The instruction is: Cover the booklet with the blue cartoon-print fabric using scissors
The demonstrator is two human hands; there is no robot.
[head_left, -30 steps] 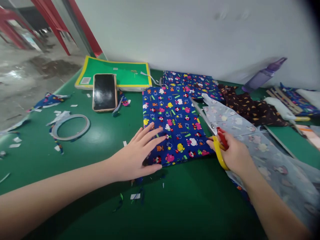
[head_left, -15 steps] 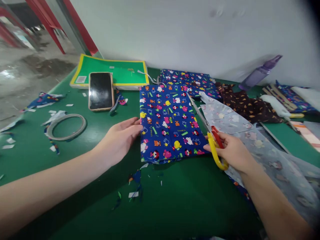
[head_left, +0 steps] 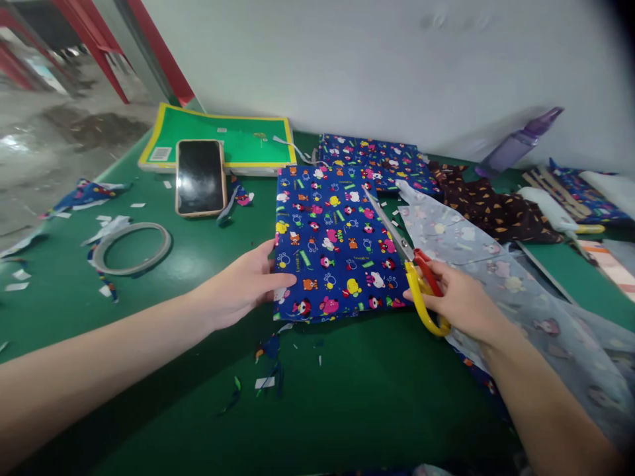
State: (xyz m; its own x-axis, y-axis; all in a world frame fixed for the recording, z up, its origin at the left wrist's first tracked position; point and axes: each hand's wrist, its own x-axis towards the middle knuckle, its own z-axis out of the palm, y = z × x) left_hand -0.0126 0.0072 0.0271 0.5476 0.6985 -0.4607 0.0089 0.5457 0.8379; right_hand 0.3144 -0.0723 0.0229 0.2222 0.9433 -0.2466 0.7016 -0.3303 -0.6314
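Observation:
A folded piece of blue cartoon-print fabric (head_left: 332, 244) lies on the green table in front of me. My left hand (head_left: 253, 281) pinches its left edge, thumb on top and fingers tucked under. In my right hand (head_left: 446, 291) are scissors (head_left: 409, 254) with one red and one yellow handle. Their blades look closed and point away from me, lying over the fabric's right side. The right fingertips are close to the fabric's lower right corner; whether they touch it I cannot tell.
Behind are a second folded blue fabric (head_left: 377, 155), a green book (head_left: 243, 139) and a phone (head_left: 201, 178). A tape roll (head_left: 131, 248) sits left among scraps. To the right are pale-backed fabric (head_left: 466, 251), brown fabric (head_left: 496, 205) and a purple spray bottle (head_left: 513, 149) against the wall.
My left hand has closed on the fabric's left edge, its thumb now on top. The scissors have shifted slightly left over the fabric.

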